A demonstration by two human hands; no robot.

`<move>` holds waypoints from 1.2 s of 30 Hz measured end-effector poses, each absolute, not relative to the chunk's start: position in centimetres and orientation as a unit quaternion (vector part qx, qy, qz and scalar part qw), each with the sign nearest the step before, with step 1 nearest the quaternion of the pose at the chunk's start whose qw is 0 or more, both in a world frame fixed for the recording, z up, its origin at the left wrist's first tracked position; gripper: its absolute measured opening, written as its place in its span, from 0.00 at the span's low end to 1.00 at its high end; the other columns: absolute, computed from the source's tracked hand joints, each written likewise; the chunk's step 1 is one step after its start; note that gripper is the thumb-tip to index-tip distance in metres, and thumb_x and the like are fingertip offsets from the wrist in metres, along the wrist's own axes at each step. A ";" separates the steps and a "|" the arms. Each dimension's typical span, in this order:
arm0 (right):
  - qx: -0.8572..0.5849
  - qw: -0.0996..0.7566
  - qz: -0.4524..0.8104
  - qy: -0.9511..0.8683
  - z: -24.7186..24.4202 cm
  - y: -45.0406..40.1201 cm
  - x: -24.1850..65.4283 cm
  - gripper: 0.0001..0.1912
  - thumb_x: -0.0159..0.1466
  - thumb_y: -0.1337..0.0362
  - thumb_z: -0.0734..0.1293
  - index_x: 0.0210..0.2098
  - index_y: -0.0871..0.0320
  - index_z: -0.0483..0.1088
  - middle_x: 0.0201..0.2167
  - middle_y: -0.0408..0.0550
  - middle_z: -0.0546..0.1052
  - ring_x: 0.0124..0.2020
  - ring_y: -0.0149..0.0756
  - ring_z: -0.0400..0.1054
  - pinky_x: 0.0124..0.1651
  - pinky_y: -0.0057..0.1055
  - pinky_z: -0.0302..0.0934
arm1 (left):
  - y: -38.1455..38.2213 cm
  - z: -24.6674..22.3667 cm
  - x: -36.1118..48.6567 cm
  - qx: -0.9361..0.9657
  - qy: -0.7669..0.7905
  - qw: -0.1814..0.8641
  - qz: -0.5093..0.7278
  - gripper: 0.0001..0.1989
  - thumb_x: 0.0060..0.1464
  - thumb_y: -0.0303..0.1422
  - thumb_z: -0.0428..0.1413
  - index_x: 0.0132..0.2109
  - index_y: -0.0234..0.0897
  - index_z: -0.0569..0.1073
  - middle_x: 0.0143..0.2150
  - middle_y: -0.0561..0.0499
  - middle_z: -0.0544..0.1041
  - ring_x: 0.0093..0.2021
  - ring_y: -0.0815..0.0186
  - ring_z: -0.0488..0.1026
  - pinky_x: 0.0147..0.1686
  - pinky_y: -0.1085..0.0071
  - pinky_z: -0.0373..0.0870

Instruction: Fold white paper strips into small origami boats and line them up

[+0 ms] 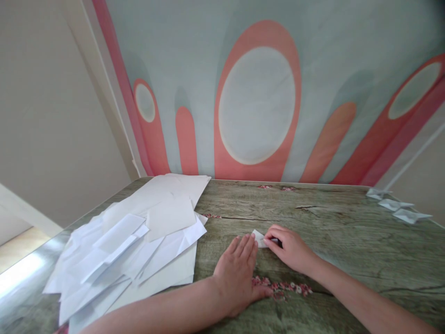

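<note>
A small folded piece of white paper (258, 235) lies on the wood-patterned table (333, 232), between my two hands. My left hand (238, 273) rests flat on the table, fingers stretched out and thumb apart, its fingertips at the paper's left edge. With thumb and index finger pinched, my right hand (290, 246) grips the paper's right side. Part of the paper is hidden behind the fingers. Left of my left hand, a loose pile of white paper sheets (170, 215) spreads over the table, some of them creased.
Several small folded paper pieces (412, 215) stand in a row near the table's far right corner. Behind the table's back edge rises a pale green panel (327, 46) with coral shapes. A plain wall (52, 93) is at the left.
</note>
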State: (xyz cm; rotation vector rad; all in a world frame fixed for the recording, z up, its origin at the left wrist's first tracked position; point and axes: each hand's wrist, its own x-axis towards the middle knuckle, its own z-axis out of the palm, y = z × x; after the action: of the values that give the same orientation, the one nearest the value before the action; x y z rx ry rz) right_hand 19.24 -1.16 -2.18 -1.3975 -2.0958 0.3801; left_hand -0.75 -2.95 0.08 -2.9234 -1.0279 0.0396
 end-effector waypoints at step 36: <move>-0.527 0.284 0.119 -0.792 -3.2 -1.1 19.0 0.03 0.61 0.68 0.60 0.31 0.56 0.65 0.32 0.45 0.68 0.34 0.35 0.63 0.40 0.34 0.57 | -2.1 0.8 -0.6 -0.945 -0.327 0.012 0.021 0.46 0.51 0.61 0.32 0.61 0.26 0.57 0.63 0.37 0.55 0.62 0.53 0.52 0.57 0.56 0.49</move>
State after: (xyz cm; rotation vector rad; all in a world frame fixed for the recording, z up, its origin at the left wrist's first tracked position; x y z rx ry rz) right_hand 19.02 -1.15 -3.22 -1.4114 -2.1199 0.3174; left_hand -0.62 -2.08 0.75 -2.9467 -1.0187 0.0663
